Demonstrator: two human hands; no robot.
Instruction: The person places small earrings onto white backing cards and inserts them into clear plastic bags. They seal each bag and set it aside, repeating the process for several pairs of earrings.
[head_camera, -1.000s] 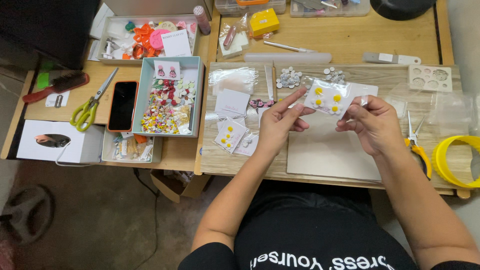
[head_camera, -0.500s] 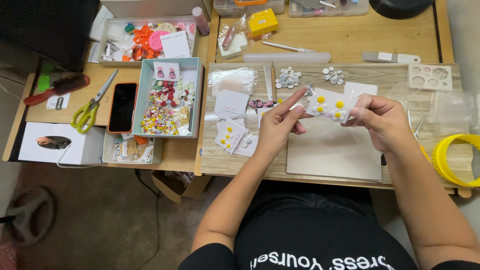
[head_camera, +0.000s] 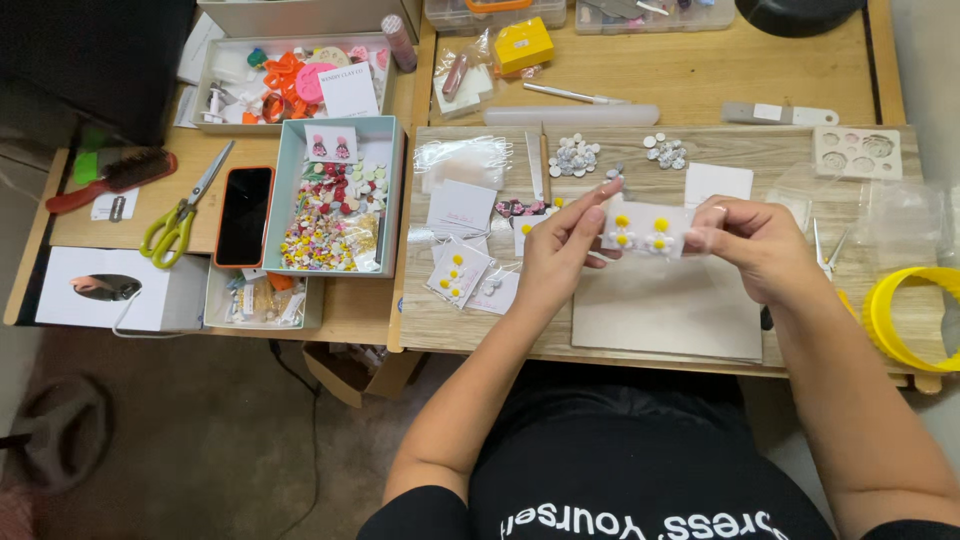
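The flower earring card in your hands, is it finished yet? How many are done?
Done: a bagged yellow flower pair lies on the board. In hand: both hands, left hand and right hand, hold a white card with two flowers. Left: loose white flowers and blank cards.

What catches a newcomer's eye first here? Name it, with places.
First, the small card of yellow-and-white flower earrings, held up between the left hand and right hand over the white board. Next, the teal tray of colourful pieces at left, with a black phone and green scissors beside it.
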